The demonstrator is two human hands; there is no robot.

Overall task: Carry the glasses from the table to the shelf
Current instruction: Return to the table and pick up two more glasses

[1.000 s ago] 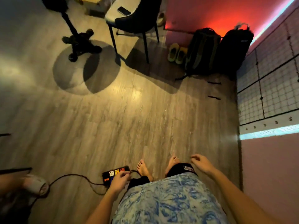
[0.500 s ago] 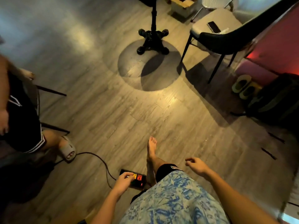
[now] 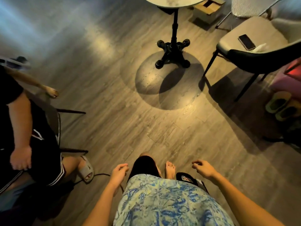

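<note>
1. Both hands hang in front of me with nothing in them: my left hand (image 3: 118, 174) is loosely curled, thumb near the fingertips, and my right hand (image 3: 204, 168) is relaxed with the fingers slack and apart. I judge they are free because I am on the way to pick something up, not carrying it.
2. Ahead stands the round table (image 3: 172, 1), only the near edge of its pale top in view, on a black pedestal with a four-footed base (image 3: 173, 53). It is well apart from my hands.
3. The glasses are not visible to me; if they are on the table, they sit on the part of the top cut off above. The shelf is not in view either.
4. Right of the table's base is a chair (image 3: 254, 38) with a phone (image 3: 246, 41) lying on its seat, presumably parked there out of the way.
5. Left of the base, well apart from it, a seated person (image 3: 24, 128) rests a hand on a thigh.
6. Between me and the base the wooden floor is bare, so I judge the approach simple: walk straight on.
</note>
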